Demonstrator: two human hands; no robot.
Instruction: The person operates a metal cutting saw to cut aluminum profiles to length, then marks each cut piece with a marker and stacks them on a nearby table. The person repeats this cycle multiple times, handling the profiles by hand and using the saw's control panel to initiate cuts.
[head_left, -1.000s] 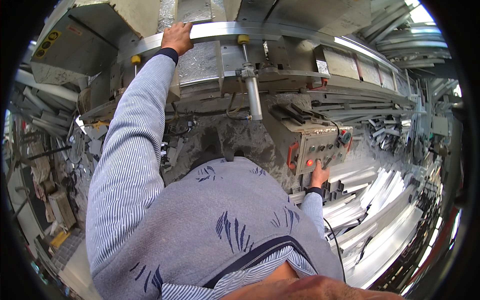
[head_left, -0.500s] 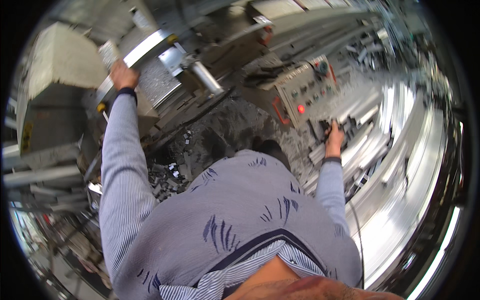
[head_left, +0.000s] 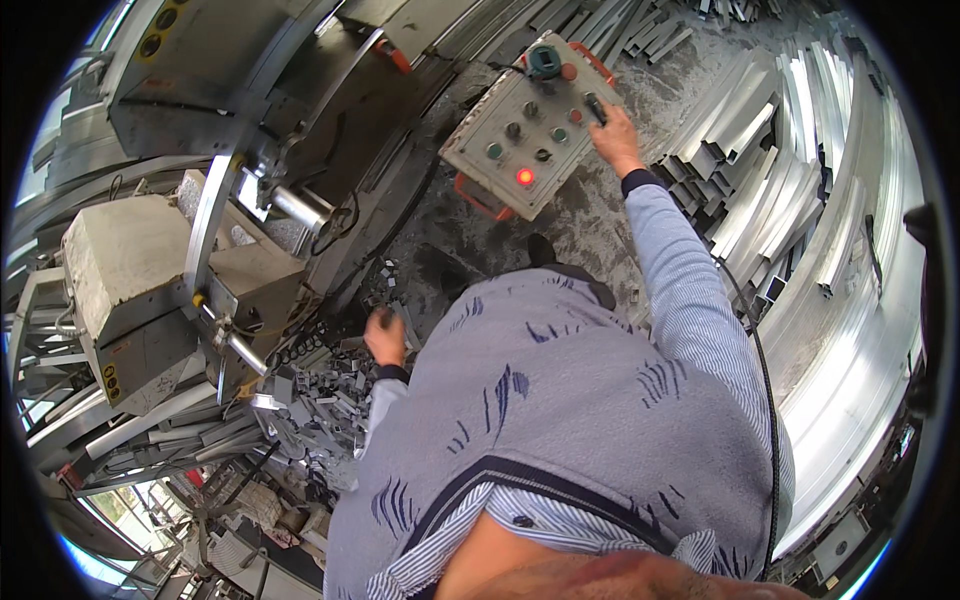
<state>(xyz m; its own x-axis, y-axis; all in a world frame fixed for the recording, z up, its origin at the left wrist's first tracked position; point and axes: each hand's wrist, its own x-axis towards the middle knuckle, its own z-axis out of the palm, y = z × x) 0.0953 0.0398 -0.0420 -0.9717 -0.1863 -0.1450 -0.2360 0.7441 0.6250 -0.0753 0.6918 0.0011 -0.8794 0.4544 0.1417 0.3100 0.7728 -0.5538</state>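
A metal workshop: cutting machine (head_left: 180, 290), button control panel (head_left: 525, 125), stacked aluminium profiles (head_left: 800, 200).

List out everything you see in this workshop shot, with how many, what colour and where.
control panel: one, grey box with orange handles, several buttons and one lit red lamp, top centre
metal profiles: many, silver, stacked along the right side
cutting machine: one, grey, left side
small cut pieces: a pile, grey, below the machine by the left hand
floor: grey, dusty, between panel and profiles
left hand: lowered over the cut pieces; whether it holds one I cannot tell
right hand: on the panel's right edge, at a black switch
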